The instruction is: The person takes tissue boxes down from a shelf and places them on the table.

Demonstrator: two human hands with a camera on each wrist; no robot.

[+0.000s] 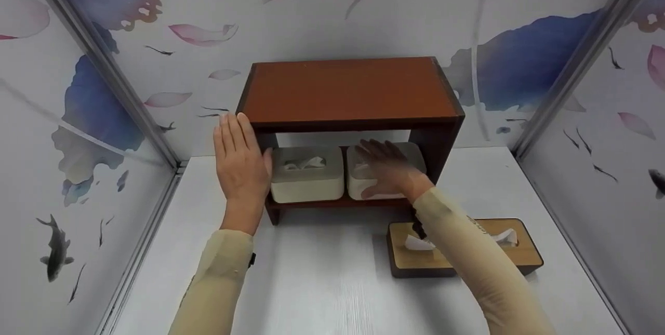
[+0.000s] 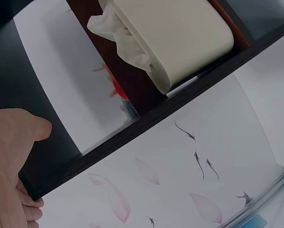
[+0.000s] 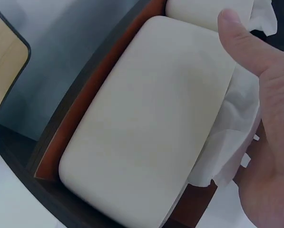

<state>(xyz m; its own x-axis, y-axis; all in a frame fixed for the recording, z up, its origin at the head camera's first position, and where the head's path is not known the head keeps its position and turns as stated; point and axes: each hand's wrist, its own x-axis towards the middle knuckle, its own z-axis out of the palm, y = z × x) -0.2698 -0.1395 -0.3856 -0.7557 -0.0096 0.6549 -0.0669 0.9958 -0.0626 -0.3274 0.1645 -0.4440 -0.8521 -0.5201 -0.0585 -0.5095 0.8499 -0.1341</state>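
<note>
A small wooden shelf [image 1: 353, 91] has a red-brown top and dark edges. My left hand [image 1: 240, 161] lies along its left side with straight fingers; the left wrist view shows the thumb on the inner side of the panel and the fingertips outside. Two cream tissue boxes stand side by side on the lower board. The left box [image 1: 307, 189] has tissue poking from its top. Over the right box [image 1: 415, 154] my right hand [image 1: 389, 171] spreads its fingers, partly covering it. In the right wrist view the thumb extends above its tissue [image 3: 234, 128].
A long tissue box with a wooden lid [image 1: 467, 257] lies on the white table [image 1: 322, 283] at front right, partly hidden by my right forearm. Printed wall panels [image 1: 332, 23] with petals and fish enclose the table at the back and both sides.
</note>
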